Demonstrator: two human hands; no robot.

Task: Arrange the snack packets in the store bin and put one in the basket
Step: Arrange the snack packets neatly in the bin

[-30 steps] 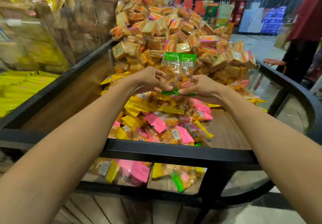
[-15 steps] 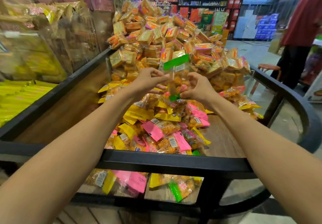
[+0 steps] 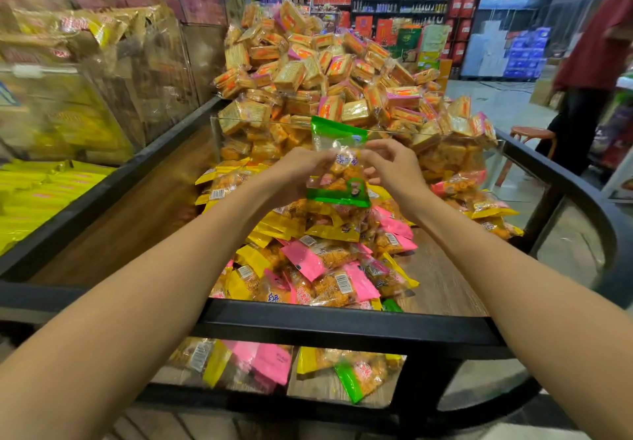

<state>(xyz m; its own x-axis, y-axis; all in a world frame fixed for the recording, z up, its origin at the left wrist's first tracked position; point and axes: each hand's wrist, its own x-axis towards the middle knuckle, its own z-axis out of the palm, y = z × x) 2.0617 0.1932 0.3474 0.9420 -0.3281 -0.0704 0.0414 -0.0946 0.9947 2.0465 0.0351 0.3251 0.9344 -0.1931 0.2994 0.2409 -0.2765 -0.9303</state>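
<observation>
Head: two hands (image 3: pixel 298 172) (image 3: pixel 394 169) hold one green packet (image 3: pixel 339 165).

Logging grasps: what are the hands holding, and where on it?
Both hands, left and right, pinch one green packet at its clear middle, one on each side edge.

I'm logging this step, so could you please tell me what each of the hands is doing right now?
Left hand: holds the green-edged snack packet by its left side.
Right hand: pinches the same packet's right side.
</observation>
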